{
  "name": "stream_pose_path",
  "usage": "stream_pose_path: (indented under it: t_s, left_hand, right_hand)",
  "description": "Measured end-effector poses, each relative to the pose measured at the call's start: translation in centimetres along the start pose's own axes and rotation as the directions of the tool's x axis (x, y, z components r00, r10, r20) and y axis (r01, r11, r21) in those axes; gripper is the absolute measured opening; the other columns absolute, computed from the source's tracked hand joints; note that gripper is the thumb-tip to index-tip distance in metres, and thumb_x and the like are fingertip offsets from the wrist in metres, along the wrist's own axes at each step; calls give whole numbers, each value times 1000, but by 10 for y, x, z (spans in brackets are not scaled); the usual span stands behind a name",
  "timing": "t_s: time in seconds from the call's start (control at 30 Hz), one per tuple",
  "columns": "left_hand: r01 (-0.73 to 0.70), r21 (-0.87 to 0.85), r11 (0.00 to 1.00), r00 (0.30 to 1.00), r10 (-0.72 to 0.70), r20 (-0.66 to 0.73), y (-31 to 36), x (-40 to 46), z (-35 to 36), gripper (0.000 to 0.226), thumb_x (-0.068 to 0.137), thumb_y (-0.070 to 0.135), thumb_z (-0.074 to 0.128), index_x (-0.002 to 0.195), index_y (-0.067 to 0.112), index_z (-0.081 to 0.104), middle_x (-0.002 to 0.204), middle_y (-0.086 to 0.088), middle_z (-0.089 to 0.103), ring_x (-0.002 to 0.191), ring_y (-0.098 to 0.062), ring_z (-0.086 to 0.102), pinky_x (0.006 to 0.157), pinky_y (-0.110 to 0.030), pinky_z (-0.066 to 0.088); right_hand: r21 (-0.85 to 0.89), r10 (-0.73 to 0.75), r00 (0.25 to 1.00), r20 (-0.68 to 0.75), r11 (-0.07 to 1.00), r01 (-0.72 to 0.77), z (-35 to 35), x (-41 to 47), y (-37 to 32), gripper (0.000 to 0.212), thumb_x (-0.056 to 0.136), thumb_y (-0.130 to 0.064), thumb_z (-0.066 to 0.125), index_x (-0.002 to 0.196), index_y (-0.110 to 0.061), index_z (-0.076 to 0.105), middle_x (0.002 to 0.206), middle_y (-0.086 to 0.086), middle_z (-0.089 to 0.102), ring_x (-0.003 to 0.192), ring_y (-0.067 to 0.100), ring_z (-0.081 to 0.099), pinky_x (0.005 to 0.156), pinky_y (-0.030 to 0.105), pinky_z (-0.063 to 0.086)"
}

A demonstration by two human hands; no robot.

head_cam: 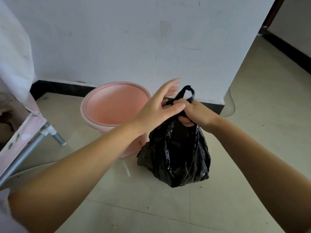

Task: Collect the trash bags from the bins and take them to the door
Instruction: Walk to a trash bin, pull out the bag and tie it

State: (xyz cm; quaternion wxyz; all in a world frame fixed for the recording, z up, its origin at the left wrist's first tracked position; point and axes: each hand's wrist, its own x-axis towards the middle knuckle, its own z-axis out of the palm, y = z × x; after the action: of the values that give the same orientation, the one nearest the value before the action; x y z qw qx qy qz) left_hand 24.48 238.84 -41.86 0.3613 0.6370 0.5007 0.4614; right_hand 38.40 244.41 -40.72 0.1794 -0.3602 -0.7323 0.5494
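A full black trash bag (176,155) hangs just above the tiled floor, to the right of a pink bin (107,111) with no bag in it. My right hand (196,113) grips the gathered neck of the bag. My left hand (159,106) rests on the same neck from the left, thumb pressed across it and fingers spread toward the wall. One looped handle (188,91) of the bag sticks up above both hands.
A white wall (134,39) with a dark skirting stands right behind the bin. At the left is a pink fabric rack with metal legs (25,145), and a white cable lies on the floor. Tiled floor opens to the right past the wall corner (269,98).
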Motion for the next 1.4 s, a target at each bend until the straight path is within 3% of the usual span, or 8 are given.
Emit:
stream_pose_path:
  t_s: [0.13, 0.3, 0.5, 0.73, 0.9, 1.13, 1.23, 1.4]
  left_hand:
    - [278, -147, 949, 944, -243, 222, -25, -9, 8, 56, 82, 19, 70, 130, 25, 42, 121, -2, 65, 121, -15, 58, 107, -38, 43]
    - [303, -88, 949, 936, -279, 213, -24, -14, 12, 34, 91, 4, 54, 69, 28, 64, 75, -7, 64, 84, -12, 63, 86, -22, 44]
    - [479, -195, 856, 878, -471, 90, -39, -7, 1, 21, 88, -3, 49, 79, 11, 61, 47, -1, 45, 42, -8, 44, 62, -22, 43]
    - [676, -491, 550, 705, -677, 212, -56, -6, -4, 17, 96, 6, 45, 102, 5, 62, 73, -13, 72, 63, -21, 70, 68, -30, 58]
    - [642, -243, 727, 767, -608, 205, -64, -13, 3, 16, 95, 10, 51, 104, 18, 62, 73, -1, 70, 54, -10, 63, 52, -22, 49]
    - [322, 157, 934, 944, -305, -125, -81, -11, 10, 19, 93, 17, 53, 75, 14, 59, 64, 8, 53, 59, -5, 47, 62, -24, 40]
    - [293, 340, 894, 954, -250, -164, -84, -10, 5, 30, 87, 14, 52, 61, 15, 38, 57, 0, 36, 58, -15, 33, 60, -32, 29]
    - [591, 392, 705, 781, -621, -61, -116, -26, -11, 28, 90, 31, 50, 67, 16, 45, 60, -2, 46, 59, -18, 44, 59, -30, 33]
  right_hand:
    - [132, 38, 989, 145, 990, -57, -10, -3, 9, 59, 100, -33, 23, 97, 11, 63, 44, -2, 32, 42, 14, 29, 44, 19, 29]
    - [284, 59, 953, 296, 948, -147, -14, -2, 13, 64, 99, -37, 23, 74, 8, 61, 40, -5, 22, 39, 13, 21, 44, 22, 23]
    - [-324, 228, 903, 363, 940, -107, -18, -5, 21, 48, 95, -25, 36, 53, -11, 55, 44, -3, 37, 44, 16, 30, 53, 30, 26]
    - [-947, 23, 999, -36, 320, -42, 1, 9, 71, 36, 97, -33, 34, 129, -20, 45, 116, 10, 56, 102, 32, 58, 76, 39, 46]
    - [-930, -39, 996, 75, 359, 84, 22, 14, 80, 58, 98, -36, 32, 151, -26, 11, 130, 10, 52, 113, 32, 53, 85, 42, 48]
    - [-840, 43, 989, 143, 533, 98, 25, 13, 63, 30, 97, -28, 37, 116, -6, 47, 115, 18, 54, 106, 36, 54, 90, 45, 45]
    - [-632, 57, 984, 167, 772, 63, 8, 11, 48, 29, 101, -26, 37, 109, -7, 57, 106, 21, 60, 97, 35, 58, 90, 45, 46]
    - [69, 154, 982, -105, 987, -147, -57, 8, 79, 34, 100, -35, 39, 98, -14, 66, 110, 3, 68, 109, 16, 60, 102, 36, 45]
